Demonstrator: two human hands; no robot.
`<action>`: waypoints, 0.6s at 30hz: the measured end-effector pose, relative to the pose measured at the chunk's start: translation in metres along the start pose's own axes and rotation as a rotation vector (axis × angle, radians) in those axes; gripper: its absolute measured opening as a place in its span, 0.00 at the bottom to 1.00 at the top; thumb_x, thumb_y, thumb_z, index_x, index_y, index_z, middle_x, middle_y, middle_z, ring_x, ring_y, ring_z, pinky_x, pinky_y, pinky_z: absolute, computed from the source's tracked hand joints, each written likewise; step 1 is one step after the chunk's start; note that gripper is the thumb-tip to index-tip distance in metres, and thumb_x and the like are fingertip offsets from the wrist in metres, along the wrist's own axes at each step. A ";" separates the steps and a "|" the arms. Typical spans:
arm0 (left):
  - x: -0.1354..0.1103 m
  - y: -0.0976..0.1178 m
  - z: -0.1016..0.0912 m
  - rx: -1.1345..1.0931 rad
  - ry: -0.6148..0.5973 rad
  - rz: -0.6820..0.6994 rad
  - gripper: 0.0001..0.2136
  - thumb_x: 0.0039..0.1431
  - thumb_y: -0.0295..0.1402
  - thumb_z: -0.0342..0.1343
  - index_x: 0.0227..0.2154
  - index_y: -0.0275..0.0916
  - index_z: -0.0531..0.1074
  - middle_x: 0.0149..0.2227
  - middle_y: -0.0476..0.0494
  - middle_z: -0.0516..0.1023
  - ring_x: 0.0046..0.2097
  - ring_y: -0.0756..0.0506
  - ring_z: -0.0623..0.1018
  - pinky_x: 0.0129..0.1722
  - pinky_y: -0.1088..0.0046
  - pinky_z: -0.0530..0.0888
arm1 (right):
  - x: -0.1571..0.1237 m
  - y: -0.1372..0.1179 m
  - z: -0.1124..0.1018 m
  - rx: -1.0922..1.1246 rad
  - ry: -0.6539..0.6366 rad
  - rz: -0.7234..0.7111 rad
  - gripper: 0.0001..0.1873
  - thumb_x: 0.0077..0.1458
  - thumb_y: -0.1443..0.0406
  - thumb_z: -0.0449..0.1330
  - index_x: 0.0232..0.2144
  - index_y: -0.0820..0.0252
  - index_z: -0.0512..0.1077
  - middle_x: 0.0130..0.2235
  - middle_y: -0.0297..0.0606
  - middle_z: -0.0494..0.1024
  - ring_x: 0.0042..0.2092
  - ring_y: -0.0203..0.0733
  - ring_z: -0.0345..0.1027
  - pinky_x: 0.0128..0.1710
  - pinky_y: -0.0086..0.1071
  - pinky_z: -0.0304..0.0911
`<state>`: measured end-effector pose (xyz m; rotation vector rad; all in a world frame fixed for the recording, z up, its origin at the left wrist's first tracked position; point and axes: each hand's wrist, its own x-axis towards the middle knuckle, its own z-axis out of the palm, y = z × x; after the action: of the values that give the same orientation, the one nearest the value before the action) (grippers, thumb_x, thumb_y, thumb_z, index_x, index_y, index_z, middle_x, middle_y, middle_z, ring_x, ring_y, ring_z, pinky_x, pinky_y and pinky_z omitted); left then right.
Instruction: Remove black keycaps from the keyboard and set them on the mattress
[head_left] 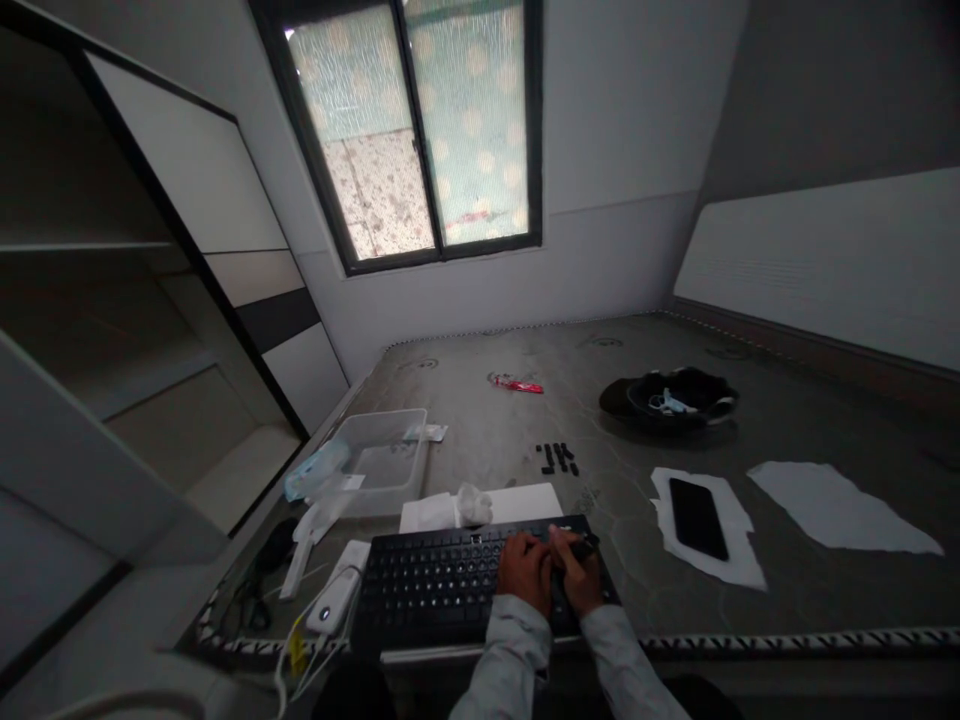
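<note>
A black keyboard (427, 580) lies flat in front of me, with many pale round spots showing across its key area. My left hand (523, 572) rests on its right part, fingers bent and close together; whatever is under the fingertips is hidden. Right beside it, my right hand (579, 572) is closed around a slim dark tool (585, 546), whose kind I cannot make out. The tool's lower end is hidden between the hands, over the keyboard. Beyond the keyboard lies a group of small black keycaps (556, 459). A crumpled white tissue (474, 505) sits just behind the keyboard on a white sheet (525, 501).
A clear plastic bin (386, 465) stands at left, near a white power strip (337, 588) with cables. Rightward, a black phone (698, 517) lies on white paper, beside another paper sheet (840, 505). A dark cap (671, 400) and a red packet (517, 386) lie farther back.
</note>
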<state>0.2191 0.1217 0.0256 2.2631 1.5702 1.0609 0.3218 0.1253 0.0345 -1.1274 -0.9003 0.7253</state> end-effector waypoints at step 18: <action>-0.001 0.005 -0.002 0.007 -0.079 -0.082 0.09 0.57 0.25 0.52 0.34 0.41 0.77 0.38 0.43 0.74 0.43 0.43 0.71 0.44 0.65 0.70 | 0.000 0.003 -0.005 0.032 -0.058 0.038 0.25 0.40 0.44 0.66 0.13 0.56 0.67 0.16 0.35 0.67 0.23 0.41 0.62 0.26 0.36 0.64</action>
<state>0.2213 0.1178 0.0296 2.1962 1.6218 0.9357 0.3261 0.1246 0.0305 -1.1029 -0.9151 0.8048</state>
